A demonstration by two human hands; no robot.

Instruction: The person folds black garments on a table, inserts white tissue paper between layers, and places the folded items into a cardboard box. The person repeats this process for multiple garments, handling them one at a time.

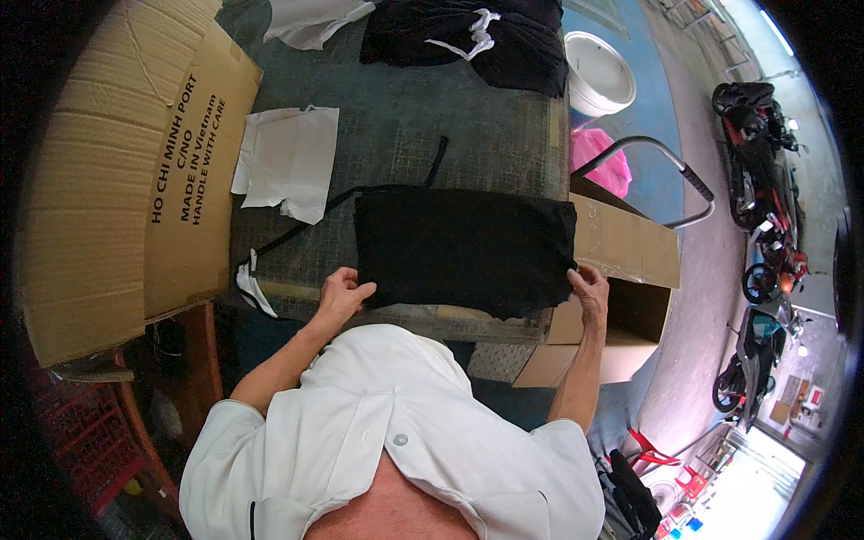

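Note:
A black piece of fabric [466, 250], roughly rectangular, lies spread over the near edge of a dark worktable [398, 128]. My left hand [345, 291] pinches its near left corner between thumb and fingers. At the near right side, my right hand [588, 287] grips the fabric's edge in the same way. Behind and left of the fabric, a narrow black strip [290, 235] runs over the table; whether it joins the fabric I cannot tell. White material with black edging [254, 290] lies by the strip's near end.
Torn white paper [290, 158] lies left, beside a large printed cardboard box [182, 182]. Black fabric with a white tie [466, 40] is at the far end. Right of the table stand an open carton [628, 243], a metal handle [695, 179], a pink bag [601, 162] and a white bucket [601, 74].

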